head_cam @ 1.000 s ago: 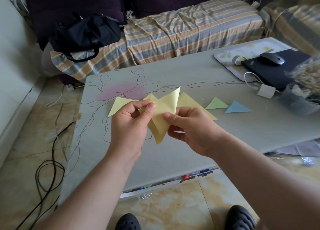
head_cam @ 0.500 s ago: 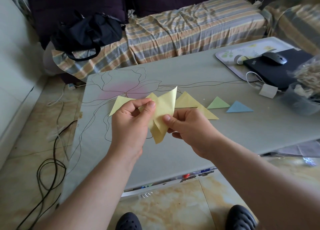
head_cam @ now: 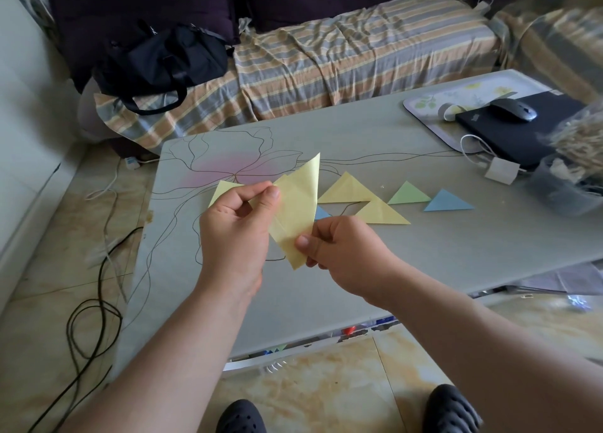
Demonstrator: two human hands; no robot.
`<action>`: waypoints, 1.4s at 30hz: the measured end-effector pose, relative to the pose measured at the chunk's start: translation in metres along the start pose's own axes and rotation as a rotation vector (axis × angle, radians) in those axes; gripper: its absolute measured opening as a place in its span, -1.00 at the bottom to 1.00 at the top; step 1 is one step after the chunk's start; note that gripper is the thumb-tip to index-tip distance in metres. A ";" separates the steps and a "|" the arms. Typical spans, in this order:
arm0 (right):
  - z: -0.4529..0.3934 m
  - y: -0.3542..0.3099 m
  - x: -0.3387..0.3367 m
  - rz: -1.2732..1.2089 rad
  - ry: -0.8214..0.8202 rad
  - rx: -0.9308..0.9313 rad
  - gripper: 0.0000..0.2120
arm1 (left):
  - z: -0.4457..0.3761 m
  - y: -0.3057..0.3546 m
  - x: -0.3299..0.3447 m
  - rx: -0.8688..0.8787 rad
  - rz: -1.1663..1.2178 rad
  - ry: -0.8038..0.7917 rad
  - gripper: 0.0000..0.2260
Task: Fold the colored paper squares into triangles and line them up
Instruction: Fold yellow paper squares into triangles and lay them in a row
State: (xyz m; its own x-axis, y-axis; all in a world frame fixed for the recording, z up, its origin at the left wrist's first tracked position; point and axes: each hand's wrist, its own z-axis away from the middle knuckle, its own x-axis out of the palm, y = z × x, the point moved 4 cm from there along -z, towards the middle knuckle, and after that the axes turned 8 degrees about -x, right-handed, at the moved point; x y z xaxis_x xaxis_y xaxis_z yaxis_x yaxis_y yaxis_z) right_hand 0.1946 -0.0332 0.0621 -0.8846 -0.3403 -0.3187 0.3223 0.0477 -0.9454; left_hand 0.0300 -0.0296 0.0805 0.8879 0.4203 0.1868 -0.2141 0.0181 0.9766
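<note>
We held yellow paper [head_cam: 298, 210] above desk [head_cam: 375, 269]: left hand [head_cam: 235, 233] fingers pinched upper edge, right hand [head_cam: 346, 253] fingers pinched lower corner. Folded triangles [head_cam: 409, 193] lay in row beyond.

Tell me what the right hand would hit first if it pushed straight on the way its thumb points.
The right hand points up-left, so it would probably first press further into the yellow paper it pinches, then meet the left hand gripping the paper's other side. Depth between them is unclear.

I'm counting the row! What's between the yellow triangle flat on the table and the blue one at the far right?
In the head view, a green triangle lies between the yellow triangle and the blue one.
</note>
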 end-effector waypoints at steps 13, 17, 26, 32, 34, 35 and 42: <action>0.003 -0.007 -0.002 0.029 -0.150 0.004 -0.79 | -0.001 0.002 -0.004 0.050 -0.022 0.031 -0.88; -0.002 -0.009 -0.016 -0.254 -0.067 0.023 -0.86 | 0.001 0.003 -0.001 0.071 -0.044 0.007 -0.91; -0.006 -0.007 -0.031 -0.448 0.138 0.060 -0.70 | 0.013 0.003 0.011 0.120 -0.187 -0.113 -0.87; -0.007 -0.010 -0.042 -0.487 0.113 0.080 -0.80 | 0.012 0.004 0.010 0.137 -0.168 -0.134 -0.93; -0.007 -0.010 -0.045 -0.519 0.144 0.077 -0.73 | 0.012 0.003 0.011 0.132 -0.178 -0.145 -0.94; -0.008 -0.010 -0.046 -0.544 0.151 0.088 -0.70 | 0.012 0.003 0.012 0.130 -0.184 -0.151 -0.94; -0.007 -0.012 -0.048 -0.589 0.092 0.077 -0.87 | 0.012 0.002 0.011 0.138 -0.207 -0.149 -0.92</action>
State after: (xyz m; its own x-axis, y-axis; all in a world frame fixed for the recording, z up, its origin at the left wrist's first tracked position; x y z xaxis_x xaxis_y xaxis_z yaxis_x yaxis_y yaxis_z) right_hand 0.2304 -0.0106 0.0879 -0.9461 -0.2060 0.2499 -0.2110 -0.1933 -0.9582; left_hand 0.0443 -0.0356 0.0855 0.9591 0.2829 -0.0141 0.0261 -0.0387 0.9989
